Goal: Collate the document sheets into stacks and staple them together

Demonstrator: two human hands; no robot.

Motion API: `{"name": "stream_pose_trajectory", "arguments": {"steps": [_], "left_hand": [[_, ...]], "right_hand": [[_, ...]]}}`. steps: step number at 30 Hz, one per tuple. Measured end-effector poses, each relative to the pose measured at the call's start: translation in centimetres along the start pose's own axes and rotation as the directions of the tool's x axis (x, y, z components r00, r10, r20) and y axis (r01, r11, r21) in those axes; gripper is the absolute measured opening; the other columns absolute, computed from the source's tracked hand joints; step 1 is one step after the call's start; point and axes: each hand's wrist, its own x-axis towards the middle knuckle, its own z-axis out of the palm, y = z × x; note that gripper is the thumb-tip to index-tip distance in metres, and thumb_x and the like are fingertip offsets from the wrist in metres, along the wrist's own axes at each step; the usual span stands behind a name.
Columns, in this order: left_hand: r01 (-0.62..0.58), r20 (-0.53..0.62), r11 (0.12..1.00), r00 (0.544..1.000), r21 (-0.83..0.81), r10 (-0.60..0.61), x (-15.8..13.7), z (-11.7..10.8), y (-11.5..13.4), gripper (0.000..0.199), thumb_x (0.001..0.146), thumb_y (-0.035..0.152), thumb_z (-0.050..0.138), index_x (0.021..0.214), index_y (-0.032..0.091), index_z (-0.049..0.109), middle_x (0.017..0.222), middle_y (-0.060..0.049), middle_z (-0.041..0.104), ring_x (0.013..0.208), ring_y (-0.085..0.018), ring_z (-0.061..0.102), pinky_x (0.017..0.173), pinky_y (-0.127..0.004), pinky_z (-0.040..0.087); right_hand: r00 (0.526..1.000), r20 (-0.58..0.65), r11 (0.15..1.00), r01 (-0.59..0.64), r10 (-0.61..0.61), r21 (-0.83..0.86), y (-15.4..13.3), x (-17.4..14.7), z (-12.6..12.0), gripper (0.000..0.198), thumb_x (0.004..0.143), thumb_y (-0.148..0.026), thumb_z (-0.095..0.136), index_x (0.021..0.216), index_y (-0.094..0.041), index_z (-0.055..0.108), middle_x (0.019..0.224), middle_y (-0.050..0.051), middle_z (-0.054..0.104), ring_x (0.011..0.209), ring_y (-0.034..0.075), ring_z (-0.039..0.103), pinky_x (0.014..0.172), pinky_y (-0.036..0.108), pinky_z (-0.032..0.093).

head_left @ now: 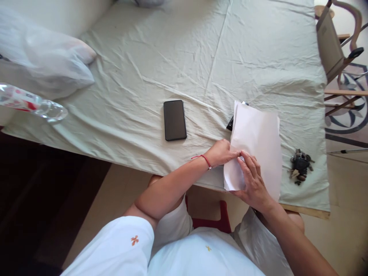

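Note:
A stack of white paper (258, 130) lies near the table's front edge, slightly askew. My left hand (220, 153) is closed at its left side, with thumb and forefinger pinching paper near the fingertips of the other hand. Bent over the lower left part of the stack, my right hand (254, 182) presses its fingers together on the top sheet, which curls up beneath them. The two hands' fingertips meet. A dark object (230, 124) pokes out from under the stack's upper left edge; most of it is hidden.
A black phone (175, 120) lies left of the paper, and a bunch of keys (301, 165) to its right. On the far left are a plastic bottle (31, 103) and a white plastic bag (48, 57). A wrinkled pale green cloth (172, 50) covers the table. A chair (330, 46) stands beyond its right edge.

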Motion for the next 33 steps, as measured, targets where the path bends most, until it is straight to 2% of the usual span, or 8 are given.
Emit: {"name": "stream_pose_trajectory", "arguments": {"steps": [4,8,11,14,17,21,27,33], "left_hand": [[0.012,0.019,0.993,1.0,0.116,-0.014,0.0,-0.1,0.3,0.04,0.09,0.038,0.065,0.062,0.009,0.062,0.063,-0.003,0.055,0.063,-0.012,0.048,0.056,-0.024,0.033],[0.037,0.011,0.983,0.999,0.182,-0.04,-0.2,-0.2,0.7,0.047,0.09,0.04,0.066,0.055,0.013,0.052,0.057,0.0,0.042,0.059,-0.011,0.038,0.056,-0.025,0.029],[0.042,0.02,0.987,0.999,0.152,-0.046,-0.1,-0.2,0.6,0.041,0.089,0.041,0.067,0.063,0.011,0.06,0.065,-0.003,0.055,0.063,-0.012,0.045,0.057,-0.025,0.031],[0.032,0.032,0.991,0.999,0.128,-0.037,0.1,-0.1,0.3,0.037,0.089,0.04,0.067,0.067,0.011,0.063,0.073,-0.006,0.062,0.067,-0.013,0.049,0.058,-0.025,0.033],[0.033,0.023,0.987,0.999,0.159,-0.037,0.2,0.0,0.3,0.047,0.09,0.043,0.065,0.056,0.015,0.049,0.061,-0.002,0.05,0.06,-0.012,0.042,0.055,-0.026,0.029],[0.045,0.011,0.983,0.999,0.181,-0.047,0.0,0.0,0.5,0.058,0.092,0.049,0.061,0.051,0.019,0.034,0.052,0.0,0.032,0.054,-0.011,0.031,0.055,-0.029,0.022],[0.063,0.003,0.981,0.998,0.182,-0.065,-0.1,0.0,0.7,0.063,0.093,0.052,0.059,0.048,0.02,0.029,0.049,0.001,0.026,0.053,-0.011,0.028,0.056,-0.031,0.021],[0.073,0.038,0.996,0.996,0.06,-0.076,-0.3,-0.1,0.5,0.059,0.092,0.052,0.06,0.052,0.019,0.032,0.054,0.001,0.03,0.055,-0.01,0.028,0.053,-0.029,0.02]], "right_hand": [[0.999,0.008,0.994,0.041,-0.042,0.1,-0.3,0.4,-0.8,0.094,0.086,-0.059,0.073,0.161,-0.019,0.032,0.166,0.024,0.03,0.154,0.042,0.029,0.12,0.068,0.031],[0.998,-0.027,0.977,0.054,-0.049,0.209,-0.8,0.7,-1.5,0.061,0.087,-0.051,0.076,0.136,-0.021,0.057,0.16,0.022,0.039,0.148,0.04,0.037,0.118,0.064,0.035],[0.998,-0.064,0.963,0.013,0.004,0.268,-0.7,0.5,-1.7,0.036,0.087,-0.039,0.079,0.116,-0.023,0.066,0.139,0.016,0.055,0.135,0.035,0.047,0.11,0.056,0.044],[0.996,-0.082,0.946,0.011,0.017,0.324,-0.5,0.2,-1.8,0.019,0.087,-0.022,0.079,0.101,-0.025,0.067,0.107,0.008,0.064,0.107,0.026,0.055,0.092,0.045,0.049],[0.998,-0.067,0.924,0.016,0.011,0.383,-0.6,0.0,-1.9,0.021,0.086,-0.009,0.076,0.095,-0.024,0.064,0.085,0.003,0.062,0.089,0.021,0.052,0.077,0.038,0.048],[0.997,-0.067,0.929,-0.004,0.031,0.371,-1.1,-0.1,-2.0,0.021,0.086,-0.005,0.072,0.09,-0.023,0.062,0.078,0.003,0.059,0.086,0.021,0.05,0.071,0.034,0.046],[0.999,-0.024,0.959,0.042,-0.037,0.279,-1.7,-0.3,-1.5,0.02,0.087,-0.005,0.067,0.094,-0.023,0.062,0.08,0.004,0.06,0.086,0.022,0.05,0.074,0.036,0.047],[0.995,0.038,0.965,0.08,-0.092,0.251,-1.8,-0.3,-1.2,0.018,0.091,-0.008,0.067,0.102,-0.022,0.061,0.082,0.003,0.062,0.085,0.02,0.049,0.078,0.037,0.045]]}}
